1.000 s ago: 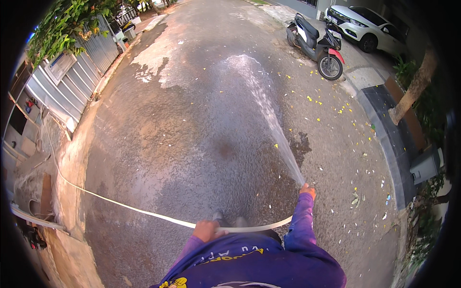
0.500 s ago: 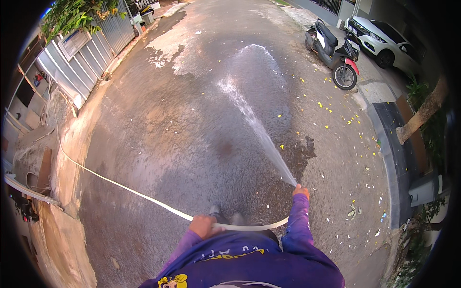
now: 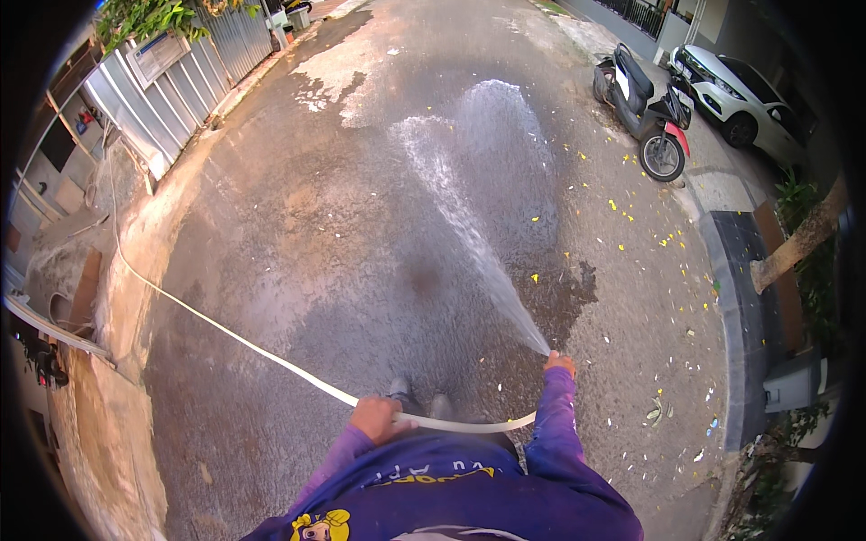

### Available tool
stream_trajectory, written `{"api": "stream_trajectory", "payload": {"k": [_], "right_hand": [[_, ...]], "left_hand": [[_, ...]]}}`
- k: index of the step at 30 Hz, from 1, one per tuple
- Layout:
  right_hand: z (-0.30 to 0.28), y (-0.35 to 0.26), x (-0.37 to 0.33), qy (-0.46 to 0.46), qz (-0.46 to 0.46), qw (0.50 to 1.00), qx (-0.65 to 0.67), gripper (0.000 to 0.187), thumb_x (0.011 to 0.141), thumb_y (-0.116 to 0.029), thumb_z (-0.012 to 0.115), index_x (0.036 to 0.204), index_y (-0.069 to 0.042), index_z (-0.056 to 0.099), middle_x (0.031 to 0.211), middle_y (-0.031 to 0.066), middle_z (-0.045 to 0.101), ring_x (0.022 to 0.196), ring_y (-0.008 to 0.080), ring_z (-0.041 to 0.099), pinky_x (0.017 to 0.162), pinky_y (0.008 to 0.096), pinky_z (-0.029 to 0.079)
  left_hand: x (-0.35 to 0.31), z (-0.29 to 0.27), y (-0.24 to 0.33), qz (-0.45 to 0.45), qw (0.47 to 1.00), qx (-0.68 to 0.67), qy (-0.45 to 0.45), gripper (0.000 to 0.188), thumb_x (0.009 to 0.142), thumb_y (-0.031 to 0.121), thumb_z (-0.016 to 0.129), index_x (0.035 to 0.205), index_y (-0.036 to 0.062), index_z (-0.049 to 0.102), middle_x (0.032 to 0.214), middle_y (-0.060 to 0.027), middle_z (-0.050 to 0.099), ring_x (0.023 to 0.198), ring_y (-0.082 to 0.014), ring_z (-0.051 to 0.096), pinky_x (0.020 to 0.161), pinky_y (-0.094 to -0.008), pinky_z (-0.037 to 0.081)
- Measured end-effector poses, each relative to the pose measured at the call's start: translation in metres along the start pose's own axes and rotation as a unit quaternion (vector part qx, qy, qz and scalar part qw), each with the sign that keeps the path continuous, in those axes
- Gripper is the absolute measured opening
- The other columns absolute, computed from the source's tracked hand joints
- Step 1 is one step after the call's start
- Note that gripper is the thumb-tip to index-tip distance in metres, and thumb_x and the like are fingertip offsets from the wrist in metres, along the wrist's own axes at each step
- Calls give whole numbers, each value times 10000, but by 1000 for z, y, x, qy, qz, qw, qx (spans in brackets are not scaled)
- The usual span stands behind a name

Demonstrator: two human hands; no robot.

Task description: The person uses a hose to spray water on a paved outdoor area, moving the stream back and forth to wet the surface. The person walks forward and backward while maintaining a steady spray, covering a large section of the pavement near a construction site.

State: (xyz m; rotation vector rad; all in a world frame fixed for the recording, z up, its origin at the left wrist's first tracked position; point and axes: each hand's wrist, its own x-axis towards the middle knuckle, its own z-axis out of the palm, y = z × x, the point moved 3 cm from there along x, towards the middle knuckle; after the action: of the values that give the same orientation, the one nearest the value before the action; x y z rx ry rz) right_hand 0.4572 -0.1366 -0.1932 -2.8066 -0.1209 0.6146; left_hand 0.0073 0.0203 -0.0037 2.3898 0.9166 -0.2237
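A pale cream garden hose (image 3: 262,348) runs from the left roadside across the road and bends in front of my waist. My left hand (image 3: 377,420) is closed around its middle part. Farther right and forward, my right hand (image 3: 559,363) is closed at the hose's outlet end, whose tip is hidden by the fingers. From there a white jet of water (image 3: 478,257) fans out forward and to the left, landing on the wet asphalt road (image 3: 361,270).
A scooter (image 3: 645,108) with a red front fender stands at the right roadside, beside a parked white car (image 3: 735,90). Corrugated metal fencing (image 3: 171,104) lines the left. A tree trunk (image 3: 798,239) leans at the right. Yellow petals and leaves (image 3: 631,216) litter the asphalt.
My right hand has shifted slightly left, and the jet reaches farther left and looks wider. The surroundings have slid a little to the right in view. Both hands keep their hold.
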Motion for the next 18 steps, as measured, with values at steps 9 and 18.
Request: {"api": "stream_trajectory", "payload": {"k": [9, 18], "right_hand": [[32, -4, 1, 11, -29, 1000, 2, 647, 981, -554, 595, 1114, 62, 744, 1131, 303, 748, 1112, 457, 721, 1005, 524, 547], [33, -18, 3, 18, -19, 1000, -2, 593, 991, -521, 551, 1115, 22, 754, 1130, 294, 752, 1111, 449, 724, 994, 523, 554]], "left_hand": [[-6, -1, -13, 11, 1000, -2, 9, 582, 880, 640, 726, 914, 61, 771, 886, -199, 748, 923, -412, 712, 870, -538, 536], [-15, -8, -12, 10, 999, -1, 32, 574, 875, 612, 753, 893, 38, 773, 860, -201, 751, 874, -429, 719, 834, -520, 554]]}}
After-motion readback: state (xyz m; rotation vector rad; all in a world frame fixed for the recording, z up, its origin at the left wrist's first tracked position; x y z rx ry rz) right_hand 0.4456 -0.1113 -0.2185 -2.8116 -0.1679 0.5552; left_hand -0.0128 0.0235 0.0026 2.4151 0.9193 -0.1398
